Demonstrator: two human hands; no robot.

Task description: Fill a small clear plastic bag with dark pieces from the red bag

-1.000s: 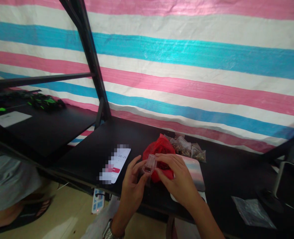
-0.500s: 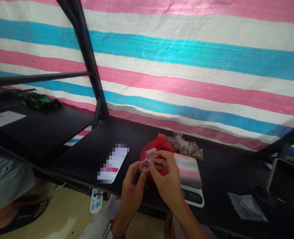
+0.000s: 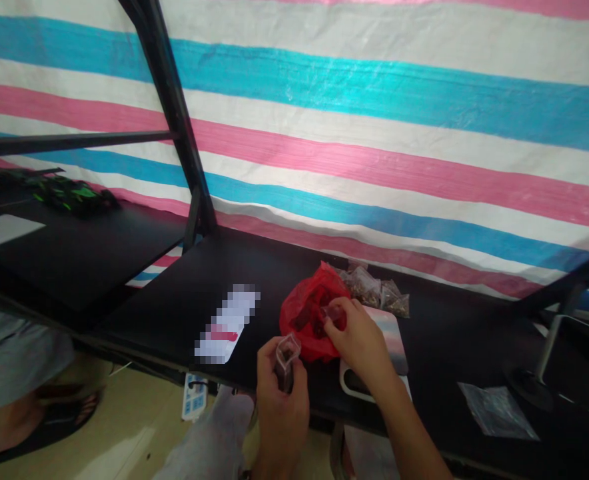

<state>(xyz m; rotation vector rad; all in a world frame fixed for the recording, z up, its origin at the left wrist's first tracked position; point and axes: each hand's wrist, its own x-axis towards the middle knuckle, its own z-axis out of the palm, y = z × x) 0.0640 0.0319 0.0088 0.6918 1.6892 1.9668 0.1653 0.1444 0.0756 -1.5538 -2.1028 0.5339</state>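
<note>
The left hand (image 3: 282, 417) grips a small clear plastic pouch (image 3: 285, 362) around its lower part, fingers closed, holding it upright with its top end free, which keeps that end uppermost. The right hand (image 3: 358, 340) reaches far across to the mouth of a red plastic bag (image 3: 307, 317), its fingers (image 3: 335, 312) curled at the bag's gathered edge; whether they have hold of anything is hidden. The red bag sits on the black table (image 3: 174, 303), leaning against the left edge of a digital kitchen scale (image 3: 392, 347), so both lie within the right hand's reach. The right forearm (image 3: 404, 417) covers the scale's near part. Beyond them, small bags of dried brown material (image 3: 369, 285) lie against the striped tarpaulin (image 3: 374, 133). A phone (image 3: 227, 323) lies to the left, a flat clear bag (image 3: 497, 411) to the right.
</note>
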